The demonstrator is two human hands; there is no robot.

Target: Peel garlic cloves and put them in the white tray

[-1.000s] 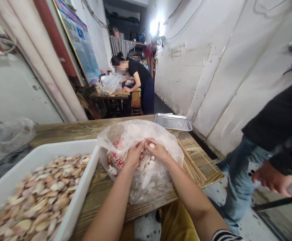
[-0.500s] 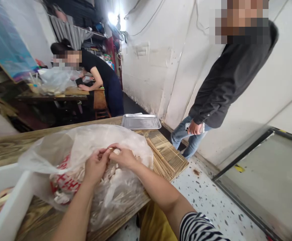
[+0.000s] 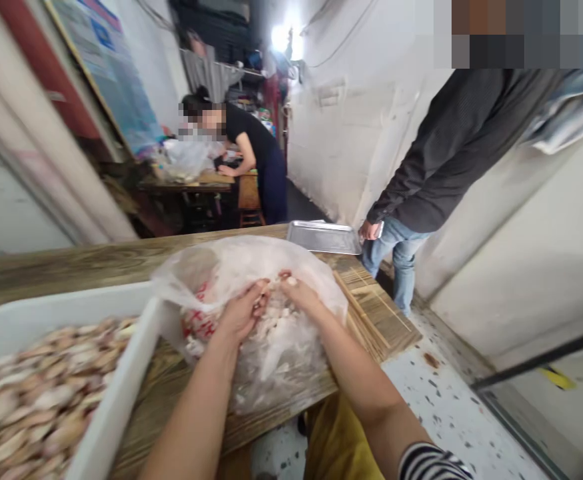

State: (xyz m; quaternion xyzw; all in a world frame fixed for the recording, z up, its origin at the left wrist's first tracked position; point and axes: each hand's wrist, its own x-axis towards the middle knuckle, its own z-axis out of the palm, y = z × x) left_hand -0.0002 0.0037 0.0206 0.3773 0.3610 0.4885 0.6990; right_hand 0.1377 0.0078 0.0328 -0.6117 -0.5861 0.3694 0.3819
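A clear plastic bag [image 3: 271, 250] with red print lies spread open on the wooden table. Small pale pieces [image 3: 276, 320], whose kind I cannot make out, fill its middle. My left hand [image 3: 243, 312] is over them with its thumb and fingers pinched together. Beside it, my right hand [image 3: 297, 293] is also closed, with something whitish at the fingertips. The fingertips of both hands nearly meet. What either one grips is too small and blurred to name. Thin bamboo skewers [image 3: 364, 317] lie just right of the bag.
A white bin [image 3: 136, 373] of pinkish-beige pieces stands at my left on the wooden table [image 3: 71, 257]. At the far edge lies a metal tray [image 3: 324, 239]. Someone in a dark shirt [image 3: 451, 147] stands to the right; another person [image 3: 256, 147] leans over a table behind.
The view has swung left, bringing more of the white bin in. My hands have come slightly apart over the bag. The person at right has turned away.
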